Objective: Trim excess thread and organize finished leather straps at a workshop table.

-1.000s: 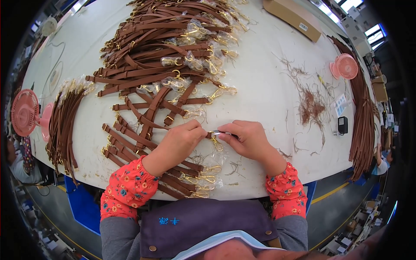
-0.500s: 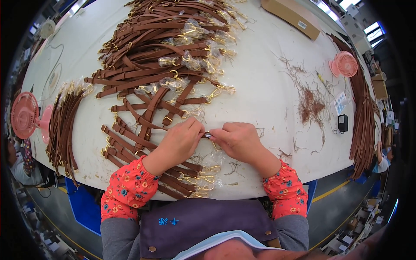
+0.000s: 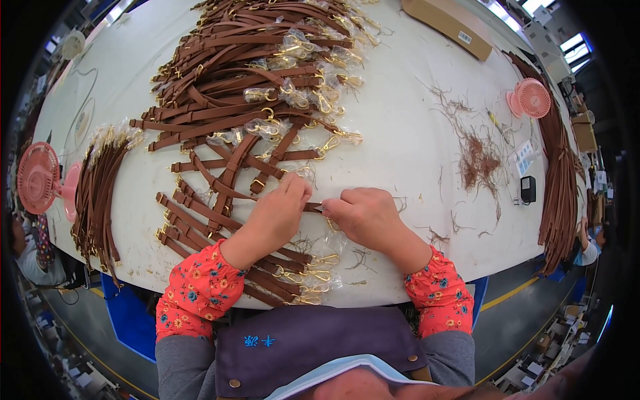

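My left hand [image 3: 275,212] is closed on a brown leather strap [image 3: 311,207], its fingertips pinched above it. Just to the right, my right hand [image 3: 360,217] is closed round a small silver metal piece [image 3: 322,208] at that strap; what this piece is, I cannot make out. A gold clasp in clear wrapping [image 3: 333,227] hangs beneath my right fingers. Under and left of my left hand lie several loose straps [image 3: 200,220] with gold buckles and clasps. A large pile of similar straps [image 3: 240,80] lies beyond my hands, many clasps wrapped in clear plastic.
A strap bundle [image 3: 100,200] and pink fan [image 3: 38,179] are at left. At right lie thread scraps [image 3: 477,167], another fan [image 3: 533,99], a black adapter [image 3: 527,190] and long brown strips [image 3: 557,220]. A cardboard box [image 3: 445,28] is at back. Other people [image 3: 37,260] sit at both edges.
My right hand has shifted slightly left and its fingers now cover more of the silver piece. My left fingertips have risen a little, showing more of the strap between my hands.
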Tool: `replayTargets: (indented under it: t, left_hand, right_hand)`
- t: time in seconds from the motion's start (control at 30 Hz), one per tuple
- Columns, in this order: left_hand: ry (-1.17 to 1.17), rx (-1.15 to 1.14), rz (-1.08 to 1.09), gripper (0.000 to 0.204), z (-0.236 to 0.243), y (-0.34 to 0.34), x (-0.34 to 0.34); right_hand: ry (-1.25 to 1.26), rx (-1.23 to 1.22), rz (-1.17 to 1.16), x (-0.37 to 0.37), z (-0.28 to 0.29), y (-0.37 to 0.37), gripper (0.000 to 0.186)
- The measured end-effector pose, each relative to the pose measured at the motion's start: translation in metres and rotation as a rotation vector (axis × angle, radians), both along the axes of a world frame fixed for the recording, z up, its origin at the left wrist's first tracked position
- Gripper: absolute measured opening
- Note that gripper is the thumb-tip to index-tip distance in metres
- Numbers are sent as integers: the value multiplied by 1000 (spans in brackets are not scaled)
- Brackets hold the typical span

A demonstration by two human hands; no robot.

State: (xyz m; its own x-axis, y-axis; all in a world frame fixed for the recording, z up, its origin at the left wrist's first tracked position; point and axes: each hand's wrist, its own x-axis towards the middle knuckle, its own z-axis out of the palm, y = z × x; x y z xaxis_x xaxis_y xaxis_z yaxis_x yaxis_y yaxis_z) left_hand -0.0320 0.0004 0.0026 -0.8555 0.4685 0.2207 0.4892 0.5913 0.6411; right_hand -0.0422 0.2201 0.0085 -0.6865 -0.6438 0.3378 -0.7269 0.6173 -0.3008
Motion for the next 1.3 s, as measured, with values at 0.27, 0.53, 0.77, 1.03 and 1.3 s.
replayTargets:
  t: [0.27,0.53,0.77,1.03,1.3]
  left_hand:
    - [-299,182,-88,26,24,-15,-4]
    - [-29,45,-67,10,6,-8,4]
    - [-47,60,-52,12,4,-6,1]
    - [-53,49,-55,14,2,-6,0]
    - [-136,231,154,20,5,-13,-5]
  right_hand:
    - [-64,-56,-10,0,3,1,13]
    - [44,4,22,0,1,-3,12]
    - [108,6,62,-2,-3,-3,20]
    - [150,53,61,-2,1,-7,18]
    - [-191,-161,-124,-3,3,-1,17]
